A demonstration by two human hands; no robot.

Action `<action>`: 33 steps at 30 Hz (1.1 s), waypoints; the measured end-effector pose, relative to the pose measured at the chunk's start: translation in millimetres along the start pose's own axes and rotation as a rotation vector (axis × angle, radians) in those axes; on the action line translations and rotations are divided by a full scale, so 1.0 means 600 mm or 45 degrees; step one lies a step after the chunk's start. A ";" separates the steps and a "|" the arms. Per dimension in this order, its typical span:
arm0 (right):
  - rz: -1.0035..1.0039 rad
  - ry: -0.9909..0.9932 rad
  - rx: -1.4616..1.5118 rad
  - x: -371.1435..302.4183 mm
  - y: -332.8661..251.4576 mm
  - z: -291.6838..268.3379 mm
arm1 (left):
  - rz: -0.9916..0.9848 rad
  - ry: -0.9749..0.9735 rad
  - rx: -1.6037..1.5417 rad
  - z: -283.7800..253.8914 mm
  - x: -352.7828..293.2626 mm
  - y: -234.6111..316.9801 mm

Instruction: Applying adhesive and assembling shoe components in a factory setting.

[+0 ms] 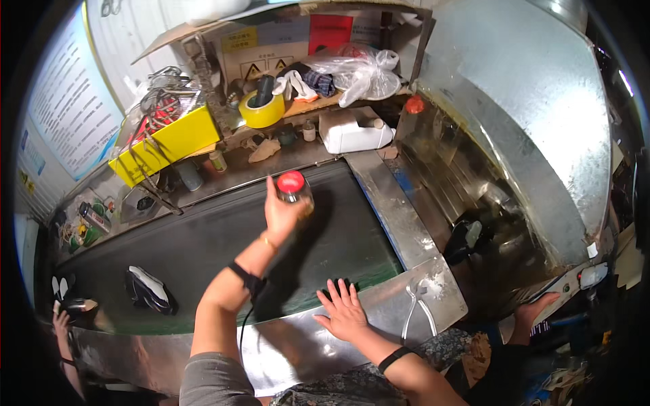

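My left hand [281,215] is raised over the dark conveyor belt [203,250] and grips a small clear jar with a red lid [292,187]. My right hand [344,311] lies flat with fingers spread on the steel rim [379,308] at the belt's near edge, holding nothing. Both wrists wear a black band. A black and white object [150,289] lies on the belt to the left of my left arm.
Metal pliers [416,308] rest on the steel rim right of my right hand. Behind the belt are a yellow box of wires [169,139], a yellow tape roll [263,108], a white container [352,130] and a plastic bag [362,71]. A curved metal hood [528,101] covers the belt's right end. Other people's hands [61,318] [535,311] show at both sides.
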State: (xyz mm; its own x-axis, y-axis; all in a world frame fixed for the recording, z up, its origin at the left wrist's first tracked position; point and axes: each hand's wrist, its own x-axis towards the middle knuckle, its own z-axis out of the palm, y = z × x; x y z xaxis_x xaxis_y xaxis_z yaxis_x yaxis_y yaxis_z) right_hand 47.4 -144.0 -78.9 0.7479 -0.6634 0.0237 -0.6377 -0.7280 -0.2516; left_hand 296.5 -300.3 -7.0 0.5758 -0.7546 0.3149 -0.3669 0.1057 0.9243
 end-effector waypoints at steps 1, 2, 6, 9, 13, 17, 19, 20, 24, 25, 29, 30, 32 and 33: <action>0.015 0.021 0.007 -0.002 0.010 0.002 | -0.028 0.029 -0.025 0.024 0.038 -0.004; 0.054 0.004 0.015 -0.005 0.017 -0.002 | -0.057 0.056 -0.053 0.047 0.070 -0.009; -0.017 0.097 0.122 0.008 0.015 -0.006 | 0.098 0.374 0.424 0.074 0.215 -0.156; -0.010 0.148 0.166 0.011 0.016 0.014 | -0.081 0.425 0.385 0.072 0.286 -0.227; 0.025 0.126 0.227 0.013 0.022 0.022 | -0.228 0.403 0.414 0.103 0.304 -0.238; 0.051 0.151 0.243 0.015 0.027 0.008 | -0.143 0.373 0.623 0.111 0.296 -0.216; 0.016 0.191 0.283 0.017 0.019 0.004 | -0.108 0.383 0.809 0.092 0.286 -0.229; 0.039 0.220 0.287 0.015 0.024 0.005 | -0.130 0.397 0.641 0.111 0.256 -0.230; 0.051 0.136 0.316 0.012 0.029 -0.011 | -0.163 -0.246 -0.196 0.099 0.044 -0.160; 0.015 0.223 0.319 0.006 0.028 0.000 | -0.174 -0.469 -0.233 0.080 -0.018 -0.090; 0.042 0.242 0.302 -0.011 0.019 0.026 | -0.102 -0.923 -0.373 0.048 -0.218 0.151; 0.018 0.218 0.294 -0.009 0.013 0.025 | -0.062 -0.952 -0.400 0.039 -0.251 0.211; 0.324 0.121 -1.129 0.010 0.017 0.082 | 0.589 -1.076 -0.434 0.058 -0.285 0.354; 0.351 0.108 -1.129 -0.008 0.013 0.071 | 0.816 -1.103 -0.469 0.055 -0.294 0.414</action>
State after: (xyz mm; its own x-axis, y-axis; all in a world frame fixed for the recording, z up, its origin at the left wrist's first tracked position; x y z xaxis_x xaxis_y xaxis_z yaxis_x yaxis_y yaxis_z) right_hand 47.1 -139.1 -122.1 0.5555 -0.8175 0.1522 -0.7245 -0.3860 0.5711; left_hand 79.7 -162.2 159.7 -0.3911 -0.6716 0.6293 -0.0926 0.7089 0.6992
